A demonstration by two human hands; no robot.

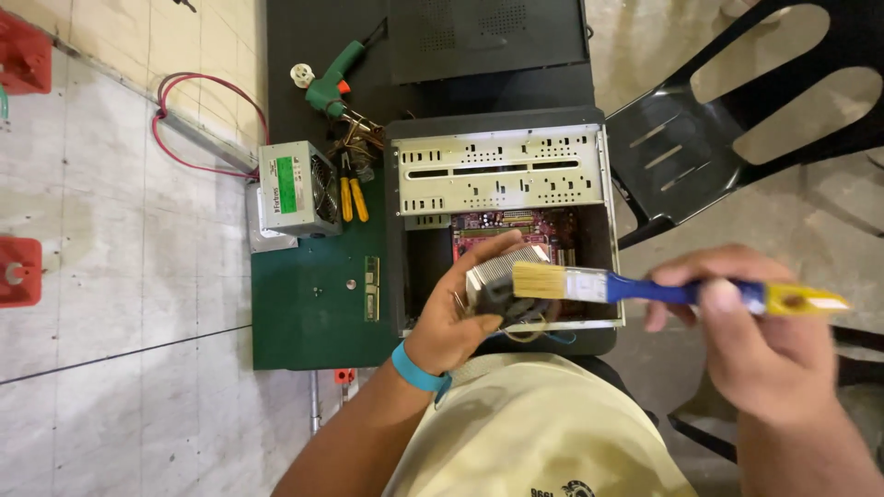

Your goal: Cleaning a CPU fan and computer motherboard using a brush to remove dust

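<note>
- The left hand [456,322] holds a metal heat sink [502,276] with thin silver fins, lifted just above the open computer case [502,175].
- The fingers [493,247] of that hand curl over the top of the heat sink, and the thumb presses against its near side, so the fingers are closed on it.
- A blue wristband [416,370] sits on the left wrist.
- The right hand [755,336] grips a paintbrush [645,290] by its blue and yellow handle; the fingers are wrapped around it, the thumb on top.
- The brush's pale bristles [539,279] touch the fins of the heat sink, just beside the left fingertips.
- Inside the case, a red circuit board [516,225] shows beneath the heat sink.
- The case rests on a dark desk [313,46] with a green mat [308,313] to its left.
- On the mat's far edge stands a grey power supply [295,189] with a fan, with yellow-handled pliers [352,195] beside it.
- A green glue gun [333,81] lies further back on the desk.
- A black plastic chair [727,110] stands to the right.
</note>
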